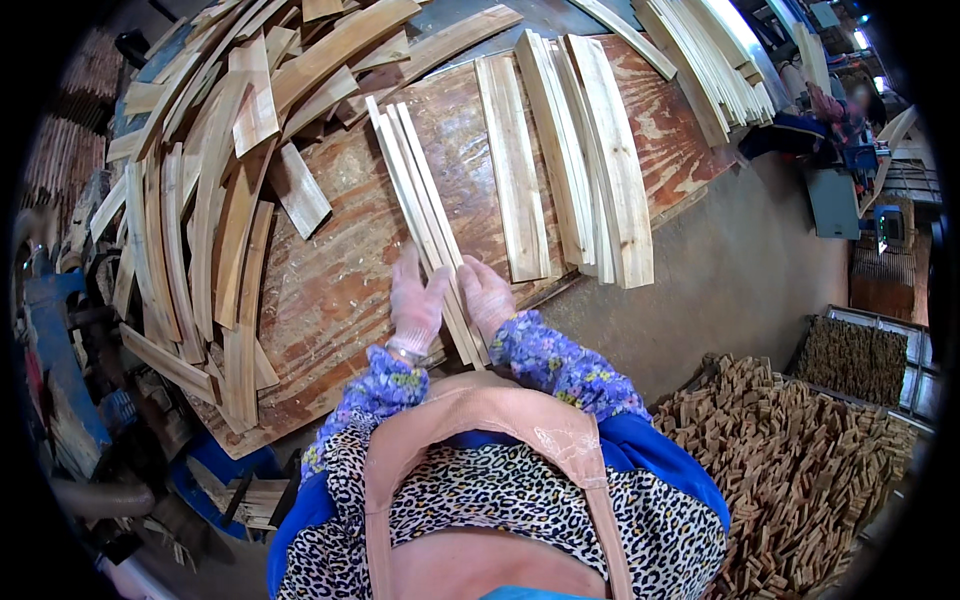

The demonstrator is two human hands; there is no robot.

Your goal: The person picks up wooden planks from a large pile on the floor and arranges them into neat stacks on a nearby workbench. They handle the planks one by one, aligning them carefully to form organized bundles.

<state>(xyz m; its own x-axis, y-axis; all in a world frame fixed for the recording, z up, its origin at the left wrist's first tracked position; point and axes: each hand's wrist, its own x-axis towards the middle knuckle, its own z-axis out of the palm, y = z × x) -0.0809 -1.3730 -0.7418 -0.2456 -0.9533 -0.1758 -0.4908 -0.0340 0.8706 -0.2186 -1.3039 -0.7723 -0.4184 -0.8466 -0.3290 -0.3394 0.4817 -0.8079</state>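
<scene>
A narrow bundle of pale wooden slats (425, 190), set on edge side by side, lies between my hands with its near end by my waist. My left hand (415, 300), in a thin pale glove, is along the bundle's left side. Its fingers are stretched out and the thumb is apart, touching the slats. On the other side my right hand (486, 298), also gloved, presses its bent fingers against the slats. To the right lie a single wide board (512, 170) and a thicker stack of boards (612, 165), whose near ends reach the table's edge.
A worn plywood tabletop (330, 290) bears a heap of loose slats (215, 200) on the left. More boards are stacked at the far right (690, 70). A big pile of short wood pieces (790, 460) covers the floor on the right. Blue machinery (65, 350) stands far left; another person (835, 110) is at the upper right.
</scene>
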